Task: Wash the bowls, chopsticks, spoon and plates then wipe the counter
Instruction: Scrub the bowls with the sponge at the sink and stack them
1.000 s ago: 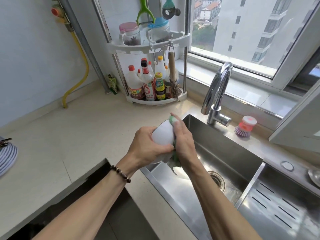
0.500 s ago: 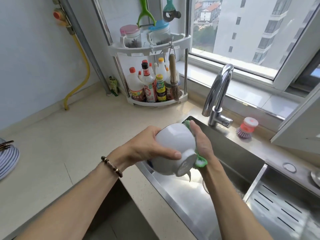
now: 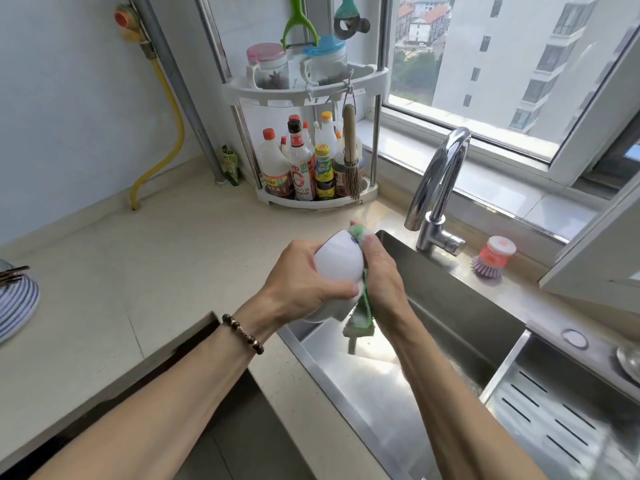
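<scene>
A white bowl (image 3: 337, 263) was held above the near left corner of a stainless steel sink (image 3: 460, 306), at the edge of a pale stone counter (image 3: 145, 271). The left hand (image 3: 298, 285) was curled around the bowl's rounded outer wall, thumb laid across the side nearest the camera. The bowl was tipped on its side, so that its mouth was turned to the right, towards the other palm, and its base was hidden within the left hand's grasp. The right hand (image 3: 379, 275) was closed around a green sponge (image 3: 360, 306), which was pressed against the bowl's open side; the sponge stood nearly upright, one end showing above the fingers and the other hanging below the wrist with white foam on it. The bowl appeared smooth and glossy; the sponge looked soft and coarse. A beaded bracelet (image 3: 242, 334) was worn on the left wrist. A curved chrome tap (image 3: 438, 188) stood behind the sink, with a purple-bristled dish brush (image 3: 491, 259) just beside it. A striped plate (image 3: 15, 310) lay at the far left edge of the counter.
</scene>
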`<state>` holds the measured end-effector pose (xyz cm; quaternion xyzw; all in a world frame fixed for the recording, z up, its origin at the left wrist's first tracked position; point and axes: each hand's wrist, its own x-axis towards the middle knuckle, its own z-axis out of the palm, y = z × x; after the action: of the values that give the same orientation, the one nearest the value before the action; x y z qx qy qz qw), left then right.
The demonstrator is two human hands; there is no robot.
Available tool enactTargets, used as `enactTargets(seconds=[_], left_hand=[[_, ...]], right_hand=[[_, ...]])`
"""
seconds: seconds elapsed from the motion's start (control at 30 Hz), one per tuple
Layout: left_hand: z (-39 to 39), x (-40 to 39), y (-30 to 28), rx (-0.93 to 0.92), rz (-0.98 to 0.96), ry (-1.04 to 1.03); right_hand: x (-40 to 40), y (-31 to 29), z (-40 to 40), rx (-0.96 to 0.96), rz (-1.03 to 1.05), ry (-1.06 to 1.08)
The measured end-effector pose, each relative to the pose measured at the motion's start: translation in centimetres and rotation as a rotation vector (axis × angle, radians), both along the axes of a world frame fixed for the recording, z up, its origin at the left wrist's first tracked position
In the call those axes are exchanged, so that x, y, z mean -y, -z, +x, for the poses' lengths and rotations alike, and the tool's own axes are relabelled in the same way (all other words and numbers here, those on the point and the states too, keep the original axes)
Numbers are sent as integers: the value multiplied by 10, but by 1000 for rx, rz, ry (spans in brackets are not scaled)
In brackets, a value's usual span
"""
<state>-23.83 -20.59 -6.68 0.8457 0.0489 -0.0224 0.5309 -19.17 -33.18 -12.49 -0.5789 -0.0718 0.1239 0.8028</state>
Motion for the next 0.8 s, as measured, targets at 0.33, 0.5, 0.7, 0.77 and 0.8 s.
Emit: enactTargets(seconds=[0.33, 0.5, 0.7, 0.77, 0.8], left_hand=[[-1, -3, 9, 46, 109, -17], [-2, -11, 4, -6, 151, 71], [-12, -11, -12, 0, -94, 210], [-10, -16, -15, -47, -138, 234], [-9, -19, -18, -102, -158, 256]], right_hand=[[-15, -5, -2, 17, -60, 69], [-16, 5, -11, 60, -86, 0], [4, -4, 2, -555, 331, -100], [7, -4, 2, -566, 300, -85], [9, -4, 5, -552, 262, -63]])
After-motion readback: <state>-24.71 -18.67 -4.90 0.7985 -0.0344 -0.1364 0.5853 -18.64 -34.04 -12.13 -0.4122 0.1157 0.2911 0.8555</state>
